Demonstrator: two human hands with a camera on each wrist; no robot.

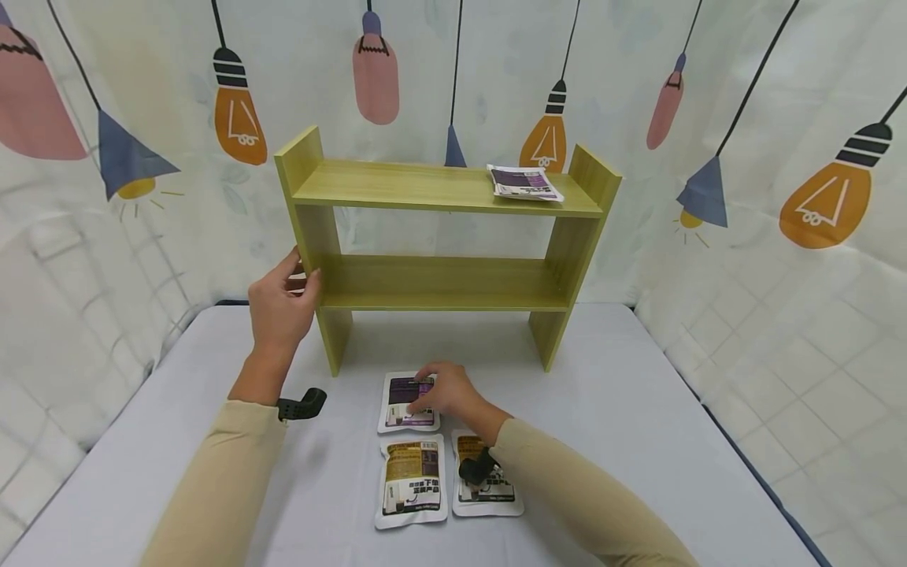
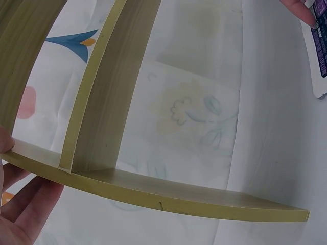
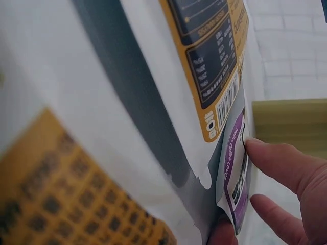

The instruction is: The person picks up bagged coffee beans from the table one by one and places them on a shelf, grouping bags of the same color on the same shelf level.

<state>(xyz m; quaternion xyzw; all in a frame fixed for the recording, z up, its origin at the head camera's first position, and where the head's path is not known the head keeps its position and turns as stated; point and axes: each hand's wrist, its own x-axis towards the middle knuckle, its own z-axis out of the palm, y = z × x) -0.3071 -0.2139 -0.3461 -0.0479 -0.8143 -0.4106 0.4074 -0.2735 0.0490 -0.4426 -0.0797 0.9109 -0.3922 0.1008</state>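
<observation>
Under right hand (image 1: 453, 394), purple-labelled white pouch (image 1: 405, 405)

The shelf (image 1: 439, 236) is yellow-green wood grain, standing on a pale grey worktop (image 1: 638, 441). Of 3 white pouches, 1 has a purple label (image 1: 405, 403) and 2 have orange-and-black labels (image 1: 412, 480). The backdrop curtain (image 1: 779, 157) is white, printed with orange and pink bulbs and blue lampshades.

White table (image 1: 638, 409) with wooden shelf (image 1: 439, 236) and three pouches (image 1: 409, 402).
</observation>
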